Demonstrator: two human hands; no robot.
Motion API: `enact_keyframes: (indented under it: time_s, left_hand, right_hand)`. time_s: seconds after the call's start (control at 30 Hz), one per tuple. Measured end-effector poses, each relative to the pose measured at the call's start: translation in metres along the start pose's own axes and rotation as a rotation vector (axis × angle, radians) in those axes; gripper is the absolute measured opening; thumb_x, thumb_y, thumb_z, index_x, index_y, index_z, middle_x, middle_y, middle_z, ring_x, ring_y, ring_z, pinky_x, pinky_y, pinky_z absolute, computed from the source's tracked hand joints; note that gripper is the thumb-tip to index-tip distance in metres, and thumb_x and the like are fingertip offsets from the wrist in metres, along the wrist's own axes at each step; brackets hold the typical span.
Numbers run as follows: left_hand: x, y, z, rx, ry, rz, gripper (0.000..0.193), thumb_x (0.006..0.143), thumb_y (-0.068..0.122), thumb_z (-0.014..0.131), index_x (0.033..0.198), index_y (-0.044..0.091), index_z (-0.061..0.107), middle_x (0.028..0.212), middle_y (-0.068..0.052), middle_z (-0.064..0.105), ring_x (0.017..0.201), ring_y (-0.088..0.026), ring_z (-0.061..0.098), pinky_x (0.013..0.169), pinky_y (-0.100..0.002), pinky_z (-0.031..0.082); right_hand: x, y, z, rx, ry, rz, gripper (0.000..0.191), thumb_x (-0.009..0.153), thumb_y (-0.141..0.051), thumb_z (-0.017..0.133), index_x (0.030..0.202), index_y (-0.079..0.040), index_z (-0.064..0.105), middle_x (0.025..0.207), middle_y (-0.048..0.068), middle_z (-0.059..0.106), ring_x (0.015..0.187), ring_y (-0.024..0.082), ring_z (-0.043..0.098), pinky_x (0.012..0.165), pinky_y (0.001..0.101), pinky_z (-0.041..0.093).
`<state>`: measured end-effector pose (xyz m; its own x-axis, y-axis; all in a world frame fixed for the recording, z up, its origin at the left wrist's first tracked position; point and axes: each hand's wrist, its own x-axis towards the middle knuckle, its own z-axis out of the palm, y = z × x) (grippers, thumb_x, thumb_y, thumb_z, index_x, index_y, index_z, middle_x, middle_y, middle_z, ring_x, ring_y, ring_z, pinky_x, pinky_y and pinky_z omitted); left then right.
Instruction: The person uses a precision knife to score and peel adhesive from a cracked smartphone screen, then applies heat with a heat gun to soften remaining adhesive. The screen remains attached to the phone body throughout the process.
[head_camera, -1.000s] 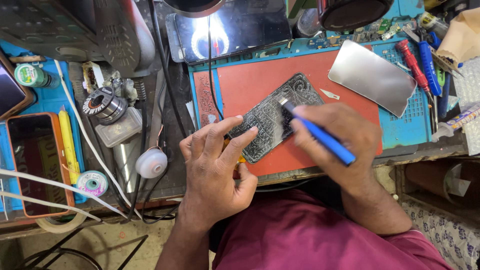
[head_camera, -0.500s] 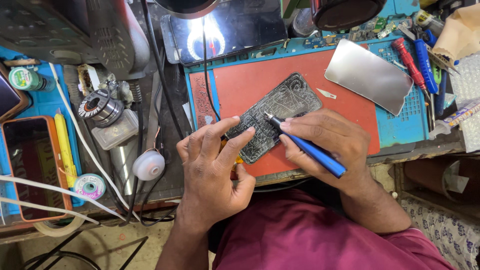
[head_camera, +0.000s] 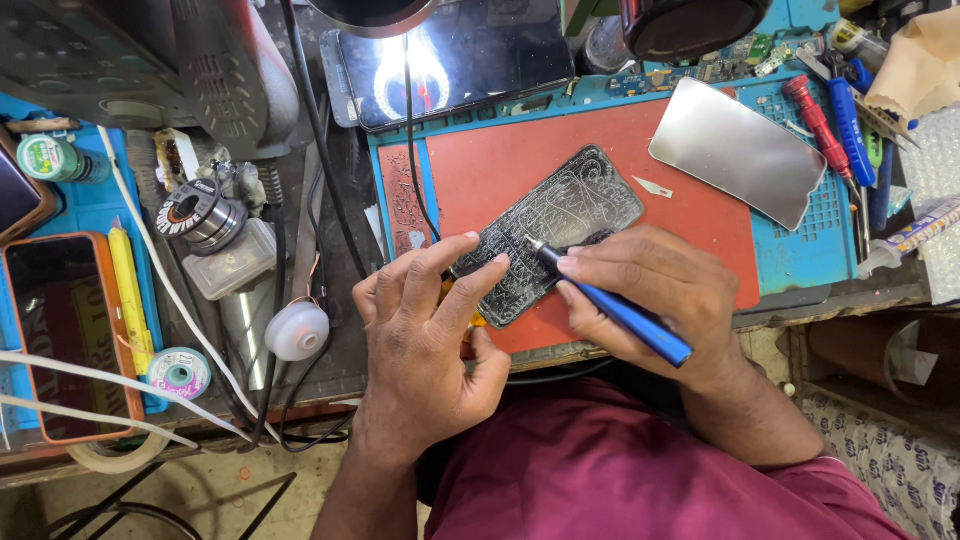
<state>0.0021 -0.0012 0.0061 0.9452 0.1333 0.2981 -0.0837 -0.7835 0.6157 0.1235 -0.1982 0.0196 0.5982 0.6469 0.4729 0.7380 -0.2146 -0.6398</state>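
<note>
Gripping the blue tool (head_camera: 610, 305) as before, right hand (head_camera: 650, 290) nearer; left hand (head_camera: 430, 320) flat, steadying phone (head_camera: 550, 230)

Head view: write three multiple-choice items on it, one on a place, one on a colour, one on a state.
1. Where does the scratched phone panel lie?
A. on the red mat
B. on the floor
C. inside a drawer

2. What colour is the handle of the pen-like tool in the right hand?
A. yellow
B. blue
C. white

3. What is the left hand doing?
A. hanging off the bench
B. gripping a screwdriver
C. pressing fingertips on the panel

Answers:
1. A, the panel rests flat on the red mat.
2. B, the handle sticking out behind the fingers is blue.
3. C, its fingers are spread with the tips on the panel's near edge.
</note>
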Motion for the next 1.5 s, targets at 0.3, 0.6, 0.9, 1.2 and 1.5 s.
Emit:
enact_keyframes:
  time_s: [0.3,0.6,0.9,1.2,1.5]
  left_hand:
    - [-0.0001,0.0000,0.0002,-0.002,0.006,-0.001,0.062,0.067,0.014,0.066,0.129,0.014,0.069,0.140,-0.007,0.056,0.130,-0.025,0.050,0.107,-0.045,0.030]
    - [0.0005,0.0002,-0.0004,-0.005,0.000,-0.001,0.062,0.067,0.014,0.066,0.129,0.015,0.069,0.140,-0.007,0.056,0.129,-0.025,0.050,0.107,-0.045,0.030]
    - [0.0000,-0.0004,0.0008,-0.002,0.013,0.010,0.062,0.067,0.013,0.066,0.130,0.015,0.068,0.140,-0.007,0.056,0.129,-0.025,0.051,0.107,-0.045,0.030]
    - [-0.0002,0.0001,-0.0004,0.000,0.001,-0.001,0.062,0.067,0.014,0.066,0.129,0.014,0.069,0.140,-0.007,0.056,0.130,-0.025,0.050,0.108,-0.045,0.030]
    - [0.0003,-0.0002,-0.0002,-0.003,0.003,0.006,0.063,0.067,0.014,0.066,0.130,0.015,0.068,0.140,-0.007,0.056,0.130,-0.025,0.050,0.107,-0.045,0.030]
  right_hand:
    - [-0.0048,-0.0027,-0.0005,-0.061,0.158,0.209,0.025,0.087,-0.001,0.082,0.110,-0.003,0.073,0.102,0.011,0.074,0.083,0.020,0.074,0.074,0.0283,0.058]
    - [-0.0031,0.0014,-0.0004,-0.010,0.021,0.001,0.027,0.080,-0.002,0.083,0.104,-0.004,0.074,0.096,0.011,0.074,0.086,0.024,0.073,0.077,0.0324,0.058]
    - [-0.0056,-0.0002,-0.0016,-0.097,0.131,0.109,0.026,0.083,-0.001,0.082,0.106,-0.003,0.072,0.099,0.011,0.074,0.085,0.022,0.074,0.075,0.0298,0.059]
    - [-0.0057,0.0009,-0.0003,-0.079,0.092,0.037,0.024,0.079,0.002,0.082,0.101,-0.002,0.072,0.097,0.010,0.073,0.087,0.024,0.074,0.073,0.0304,0.058]
    - [-0.0056,0.0021,-0.0018,-0.044,0.028,-0.009,0.025,0.073,0.001,0.080,0.097,-0.003,0.074,0.091,0.011,0.071,0.079,0.024,0.071,0.071,0.0329,0.057]
